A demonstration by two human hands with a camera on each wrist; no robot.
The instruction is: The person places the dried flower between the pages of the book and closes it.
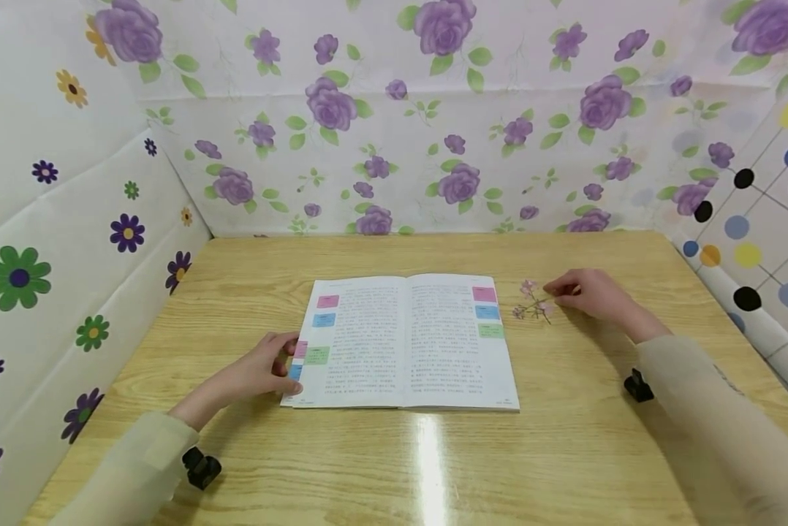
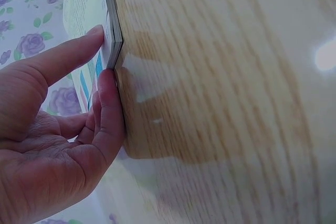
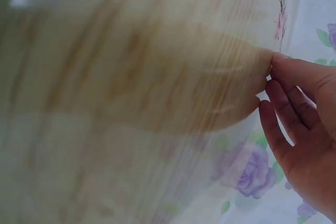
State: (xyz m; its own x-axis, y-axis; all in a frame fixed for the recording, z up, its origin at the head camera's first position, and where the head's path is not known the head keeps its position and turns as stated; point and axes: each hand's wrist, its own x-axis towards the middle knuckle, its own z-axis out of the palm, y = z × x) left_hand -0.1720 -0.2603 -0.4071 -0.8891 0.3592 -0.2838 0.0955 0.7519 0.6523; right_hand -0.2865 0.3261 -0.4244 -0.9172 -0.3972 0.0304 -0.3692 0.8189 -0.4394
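Note:
An open book with printed pages and colored sticky notes lies flat on the table. My left hand holds its left edge: the thumb rests on the page near the lower corner and the other fingers bend against the side. In the left wrist view, the left hand has its thumb over the book's corner. To the right of the book lies a small sprig of pink flowers. My right hand is beside it, thumb and forefinger slightly apart, fingertips on the table right at the stem.
Pink, blue and green notes mark both page margins, and tabs stick out at the left edge. Flower-patterned cloth stands behind the wooden table, and patterned sheets flank both sides. A black wrist camera is by the left sleeve, another by the right.

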